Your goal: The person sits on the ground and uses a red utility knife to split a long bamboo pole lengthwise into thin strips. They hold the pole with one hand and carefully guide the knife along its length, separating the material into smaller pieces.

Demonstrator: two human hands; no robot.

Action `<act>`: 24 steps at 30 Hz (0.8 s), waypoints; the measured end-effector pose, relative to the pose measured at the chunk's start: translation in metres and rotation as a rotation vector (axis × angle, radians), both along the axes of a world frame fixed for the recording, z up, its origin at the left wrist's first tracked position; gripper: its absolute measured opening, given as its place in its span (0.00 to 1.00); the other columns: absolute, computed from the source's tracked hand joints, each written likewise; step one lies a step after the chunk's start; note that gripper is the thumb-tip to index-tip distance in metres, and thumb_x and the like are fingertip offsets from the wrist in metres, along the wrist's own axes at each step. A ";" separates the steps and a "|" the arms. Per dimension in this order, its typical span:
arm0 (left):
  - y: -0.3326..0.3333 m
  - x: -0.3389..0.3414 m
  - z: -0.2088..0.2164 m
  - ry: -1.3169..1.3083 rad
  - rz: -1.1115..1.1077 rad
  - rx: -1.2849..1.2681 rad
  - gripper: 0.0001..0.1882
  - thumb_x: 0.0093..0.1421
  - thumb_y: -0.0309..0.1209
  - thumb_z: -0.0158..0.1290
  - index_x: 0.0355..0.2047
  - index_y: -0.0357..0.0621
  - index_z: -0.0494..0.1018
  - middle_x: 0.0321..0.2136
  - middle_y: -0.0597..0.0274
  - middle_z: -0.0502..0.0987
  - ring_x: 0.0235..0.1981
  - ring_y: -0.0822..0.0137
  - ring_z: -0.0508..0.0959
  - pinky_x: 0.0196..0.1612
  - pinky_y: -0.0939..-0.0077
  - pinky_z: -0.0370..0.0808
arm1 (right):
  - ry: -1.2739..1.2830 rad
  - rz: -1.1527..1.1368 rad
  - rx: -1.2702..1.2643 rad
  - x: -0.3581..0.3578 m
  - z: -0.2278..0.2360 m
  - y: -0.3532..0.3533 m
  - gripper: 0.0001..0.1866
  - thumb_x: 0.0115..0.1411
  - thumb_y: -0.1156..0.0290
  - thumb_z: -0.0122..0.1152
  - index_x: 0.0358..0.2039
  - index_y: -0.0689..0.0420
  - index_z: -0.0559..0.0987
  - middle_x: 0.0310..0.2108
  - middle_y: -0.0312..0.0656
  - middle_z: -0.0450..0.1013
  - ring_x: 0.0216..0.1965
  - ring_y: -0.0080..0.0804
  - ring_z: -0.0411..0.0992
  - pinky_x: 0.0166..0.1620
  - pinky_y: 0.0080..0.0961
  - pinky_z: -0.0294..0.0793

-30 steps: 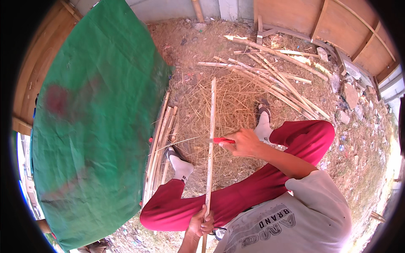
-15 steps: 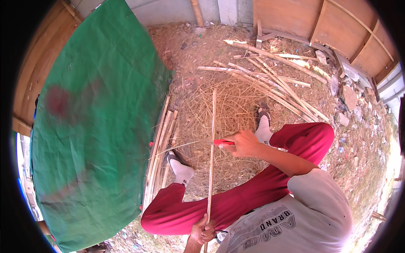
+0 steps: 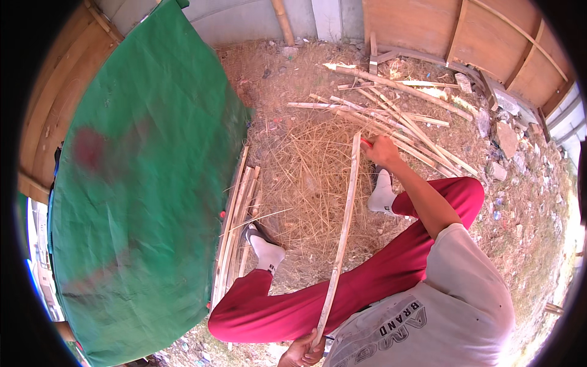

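A long, pale bamboo strip (image 3: 344, 229) slants across my lap, from the lower edge out over the ground between my feet. My left hand (image 3: 304, 353) is closed round its near end, partly cut off by the picture's edge. Beside the strip's far tip, my right hand (image 3: 383, 151) is closed on a red-handled knife (image 3: 366, 143). Only a bit of red handle shows; the blade is hidden, so I cannot tell whether it touches the strip. Thin straw-coloured shavings (image 3: 312, 165) cover the ground beneath.
Several bamboo strips and poles (image 3: 403, 122) lie in a loose heap beyond my right foot. More strips (image 3: 235, 220) lie along a large green tarp (image 3: 147, 183) at my left. Rubble (image 3: 506, 140) and wooden panels (image 3: 416, 27) line the far right side.
My right hand with the knife has moved away from me and rightward to the strip's far end. The strip now leans right, and my left hand has shifted slightly nearer and rightward.
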State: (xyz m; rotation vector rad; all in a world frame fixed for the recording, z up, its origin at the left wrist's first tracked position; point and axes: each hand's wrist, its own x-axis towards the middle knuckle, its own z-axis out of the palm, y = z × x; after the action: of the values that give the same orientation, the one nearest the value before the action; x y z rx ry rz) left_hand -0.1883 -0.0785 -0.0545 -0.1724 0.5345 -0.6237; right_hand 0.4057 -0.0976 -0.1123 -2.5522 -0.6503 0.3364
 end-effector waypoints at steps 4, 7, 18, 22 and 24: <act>0.023 0.036 0.032 0.165 -0.145 0.700 0.32 0.72 0.61 0.35 0.31 0.42 0.69 0.12 0.69 0.58 0.10 0.75 0.56 0.12 0.80 0.56 | 0.296 -0.082 0.358 -0.022 -0.014 -0.001 0.28 0.68 0.43 0.51 0.45 0.56 0.85 0.32 0.49 0.81 0.32 0.43 0.79 0.40 0.41 0.77; 0.029 0.064 0.039 0.202 -0.128 1.044 0.31 0.74 0.56 0.36 0.29 0.40 0.70 0.13 0.66 0.62 0.10 0.73 0.61 0.15 0.76 0.59 | 0.817 -0.203 0.637 -0.064 0.014 0.001 0.33 0.69 0.41 0.50 0.44 0.65 0.82 0.31 0.38 0.77 0.22 0.25 0.68 0.28 0.29 0.68; 0.034 0.091 0.040 0.236 -0.213 1.297 0.32 0.75 0.54 0.34 0.29 0.38 0.70 0.13 0.62 0.65 0.10 0.70 0.65 0.14 0.73 0.61 | 0.981 -0.299 0.798 -0.157 0.028 0.016 0.17 0.64 0.60 0.66 0.45 0.61 0.80 0.30 0.35 0.74 0.20 0.17 0.60 0.23 0.19 0.59; 0.035 0.089 0.046 0.240 -0.273 1.274 0.32 0.75 0.54 0.34 0.29 0.38 0.70 0.13 0.62 0.66 0.10 0.70 0.65 0.14 0.73 0.62 | 1.162 -0.277 0.809 -0.159 0.020 0.022 0.16 0.66 0.64 0.64 0.48 0.62 0.79 0.31 0.38 0.77 0.17 0.12 0.59 0.20 0.16 0.57; 0.035 0.083 0.039 0.210 -0.239 1.233 0.33 0.75 0.55 0.33 0.29 0.38 0.71 0.14 0.62 0.66 0.11 0.70 0.65 0.14 0.74 0.62 | 1.180 -0.270 0.829 -0.160 0.029 0.024 0.16 0.67 0.64 0.62 0.47 0.62 0.79 0.33 0.41 0.78 0.17 0.12 0.59 0.20 0.16 0.57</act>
State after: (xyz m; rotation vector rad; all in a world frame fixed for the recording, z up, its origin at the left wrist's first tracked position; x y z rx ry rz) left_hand -0.1050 -0.0434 -0.0158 1.0102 1.0634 -0.4152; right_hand 0.2457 -0.0739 -0.0831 -1.2710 0.0487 1.0666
